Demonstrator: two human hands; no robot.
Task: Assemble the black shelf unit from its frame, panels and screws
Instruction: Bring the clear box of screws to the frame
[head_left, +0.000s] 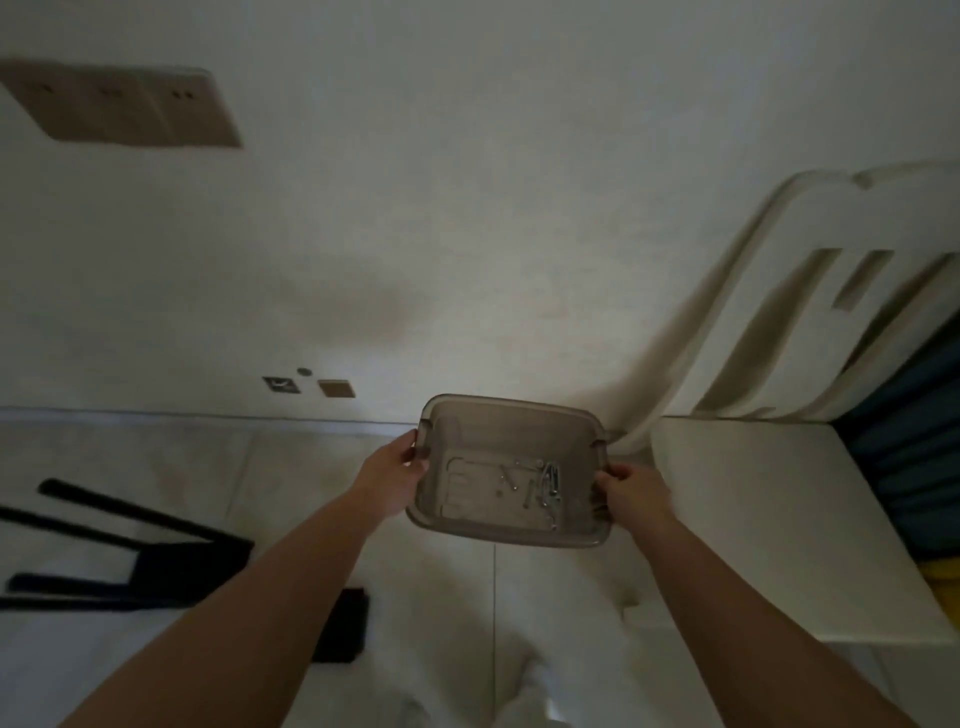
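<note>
Step in hand: fetching hardware; the person holds a translucent plastic tray in the air above the tiled floor, so assembly itself looks not yet begun.
Left hand: fingers curled round the tray's left rim.
Right hand: gripping the tray's right rim.
Screws: a small loose cluster of metal pieces lying toward the tray's right side.
Frame: black legs lying flat on the floor at the left, well apart from the tray.
Panel: a dark flat piece on the floor near the left forearm.
White table: just right of the tray.
Next move: likely setting the tray down level, within reach of the frame, so the screws do not slide out.
</note>
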